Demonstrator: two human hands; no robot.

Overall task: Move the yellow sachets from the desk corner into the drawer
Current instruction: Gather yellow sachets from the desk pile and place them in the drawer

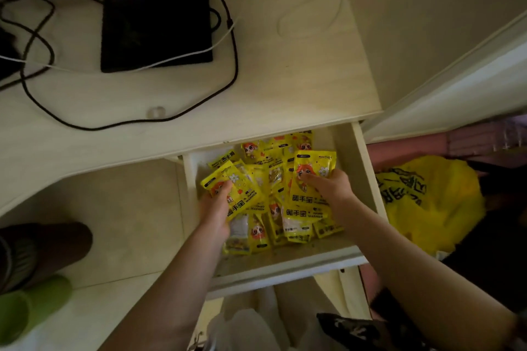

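The step in hand is judged to be the settling of the sachets inside the open drawer, and it is best done by letting each packet be laid flat and spread toward the bare floor of the drawer at the front, so that the heap is kept below the underside of the desk when the drawer is pushed shut; packets standing on edge near the back should be pressed down first

On the left, a tilted sachet at the left edge of the heap is pinched by the left hand, with the fingers curled round its lower part and the packet's top corner lifted clear of the others. In the middle, the rest of the yellow packets lie loosely overlapped in the drawer, none being seen on the visible desk corner above. On the right, an upright sachet is held by the right hand, whose fingers are bent over its face; the thumb is hidden behind it. Both grips are closed only as far as the thin packets allow
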